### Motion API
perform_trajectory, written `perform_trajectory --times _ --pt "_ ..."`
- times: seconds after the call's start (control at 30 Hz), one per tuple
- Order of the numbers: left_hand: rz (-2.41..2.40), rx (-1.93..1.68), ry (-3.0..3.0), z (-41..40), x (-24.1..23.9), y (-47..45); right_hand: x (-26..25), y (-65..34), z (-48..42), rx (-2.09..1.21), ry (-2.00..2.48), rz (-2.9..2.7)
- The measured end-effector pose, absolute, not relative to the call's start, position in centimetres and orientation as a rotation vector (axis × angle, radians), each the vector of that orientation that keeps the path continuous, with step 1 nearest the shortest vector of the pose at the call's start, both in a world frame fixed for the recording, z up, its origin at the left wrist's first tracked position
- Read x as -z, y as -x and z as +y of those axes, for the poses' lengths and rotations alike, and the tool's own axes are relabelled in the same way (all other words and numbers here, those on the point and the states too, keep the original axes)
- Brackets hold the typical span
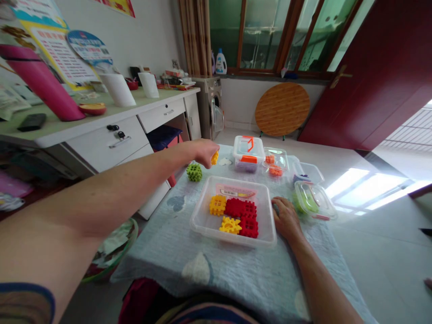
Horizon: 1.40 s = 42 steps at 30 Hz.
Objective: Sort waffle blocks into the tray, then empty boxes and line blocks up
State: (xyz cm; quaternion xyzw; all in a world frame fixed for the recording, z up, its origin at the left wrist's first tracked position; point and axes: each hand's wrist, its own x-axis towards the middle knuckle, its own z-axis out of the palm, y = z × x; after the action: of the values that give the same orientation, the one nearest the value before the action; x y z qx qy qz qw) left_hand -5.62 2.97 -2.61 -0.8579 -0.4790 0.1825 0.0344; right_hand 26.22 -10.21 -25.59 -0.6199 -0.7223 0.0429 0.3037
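My left hand (pixel 205 153) is stretched out over the far left of the table, its fingers closed on a yellow toy building block (pixel 215 157), most of it hidden by the hand. Just below lies a green ball-like block piece (pixel 194 172) on the cloth. In front of me stands a clear plastic box (pixel 202 225) holding yellow blocks (pixel 218 205) and red blocks (pixel 249 226). My right hand (pixel 285 217) rests at the box's right side, fingers bent toward its rim; whether they grip it I cannot tell.
Behind the box stands a lidded container with orange clips (pixel 249 150). To the right are a clear box with orange blocks (pixel 276 170) and a container with green pieces (pixel 308 202). A desk (pixel 124 130) runs along the left. A basket (pixel 133 234) sits on the floor.
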Motion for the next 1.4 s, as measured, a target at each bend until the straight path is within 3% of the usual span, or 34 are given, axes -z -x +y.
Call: perform_trajectory --times 0.17,0.37,0.83,1.23,1.4 --pt "-1.273 -0.532 2.881 -2.7 0.5 4.2 25.6 -26.1 -10.2 -0.089 1.642 -1.905" --pt "-0.935 -0.750 3.090 -7.7 3.9 2.2 25.6 -26.1 -10.3 -0.087 1.639 -1.913" --pt "-0.885 -0.981 3.068 -8.9 9.1 1.9 25.5 -26.2 -10.2 -0.098 1.637 -1.914" --pt "-1.024 -1.010 2.995 -9.0 7.0 1.8 25.5 -26.2 -10.3 -0.093 1.648 -1.919" --pt "-0.959 -0.907 3.023 -8.6 8.2 2.3 25.4 -26.1 -10.3 -0.086 1.656 -1.919"
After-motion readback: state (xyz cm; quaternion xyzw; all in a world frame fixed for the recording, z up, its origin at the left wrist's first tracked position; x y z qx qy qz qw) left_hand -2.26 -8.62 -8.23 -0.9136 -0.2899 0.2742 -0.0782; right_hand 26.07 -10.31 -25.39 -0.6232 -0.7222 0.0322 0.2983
